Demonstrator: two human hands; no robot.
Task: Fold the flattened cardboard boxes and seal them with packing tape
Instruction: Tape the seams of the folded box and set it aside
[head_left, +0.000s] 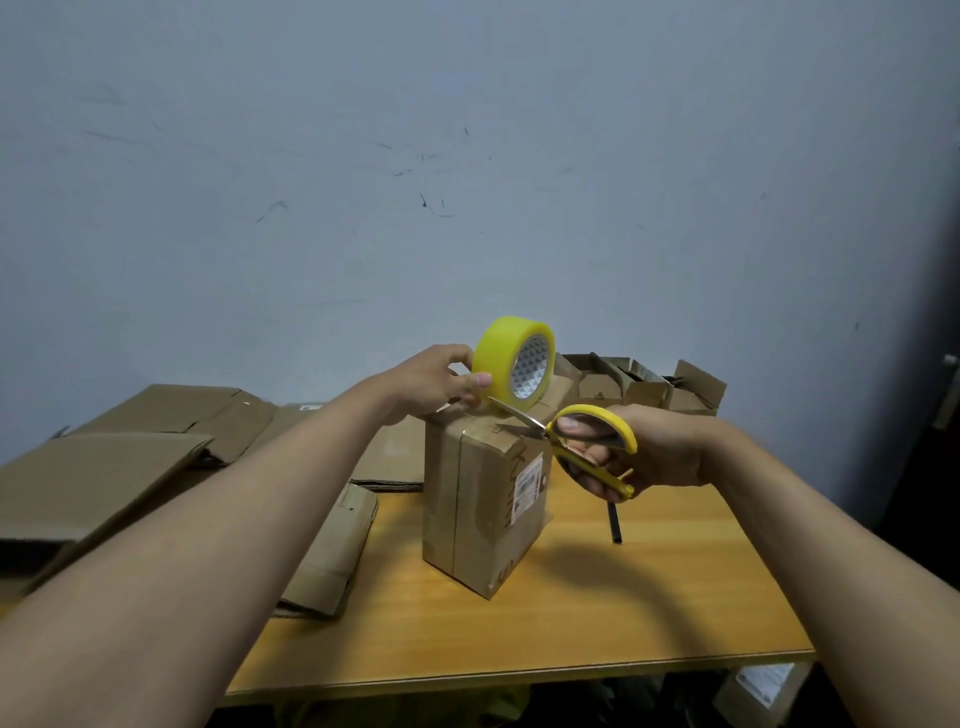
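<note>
Box (483, 499) is standing on the desk (623, 587). My left hand (441, 382) pinches the tape (514, 364) roll just above its top edge, and my right hand (639, 452) grips the scissors (566, 436), blades apart at the strip. Best bet, I think: keep the strip taut, snip close to the roll, then press the tail down flat.
</note>
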